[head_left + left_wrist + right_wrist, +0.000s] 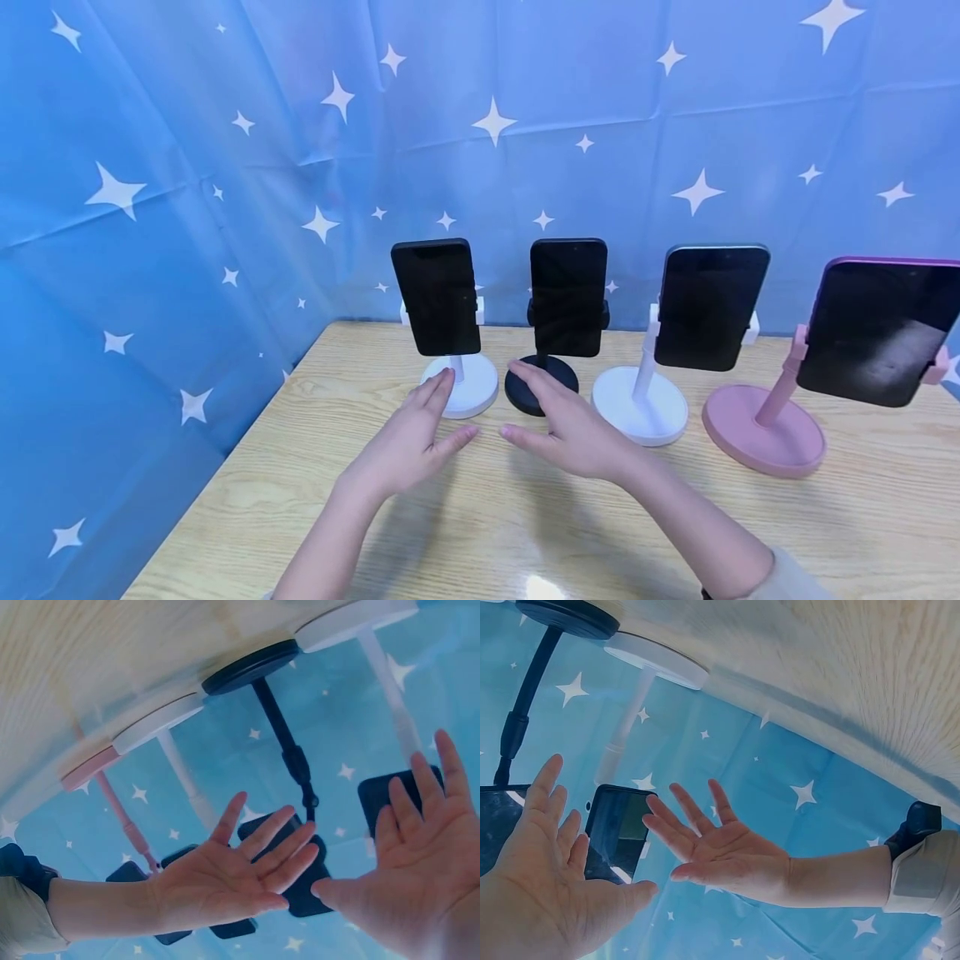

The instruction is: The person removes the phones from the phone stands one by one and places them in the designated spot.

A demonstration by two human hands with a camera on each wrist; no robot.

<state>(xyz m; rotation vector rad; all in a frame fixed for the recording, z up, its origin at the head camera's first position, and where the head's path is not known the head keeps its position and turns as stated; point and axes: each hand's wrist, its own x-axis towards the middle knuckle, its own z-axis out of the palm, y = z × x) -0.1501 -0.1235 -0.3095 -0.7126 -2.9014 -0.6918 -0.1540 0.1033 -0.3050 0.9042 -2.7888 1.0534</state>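
My left hand (408,437) hovers over the wooden table with straight fingers and thumb spread, holding nothing. Just beyond its fingertips stands a white phone stand (480,392) carrying a dark phone (437,296). To its right my right hand (573,429) is likewise stretched out and holds nothing; the two thumbs point toward each other with a gap between. Its fingers overlap the base of a black phone stand (564,375) in the head view, under another dark phone (567,296). Both palms, left (435,877) and right (217,885), show bare in the left wrist view.
Right of my hands stand a second white stand (667,408) with a teal-edged phone (711,308) and a pink stand (738,417) with a pink-edged phone (862,325). A blue star-printed curtain (247,75) hangs behind and left of the table (247,500).
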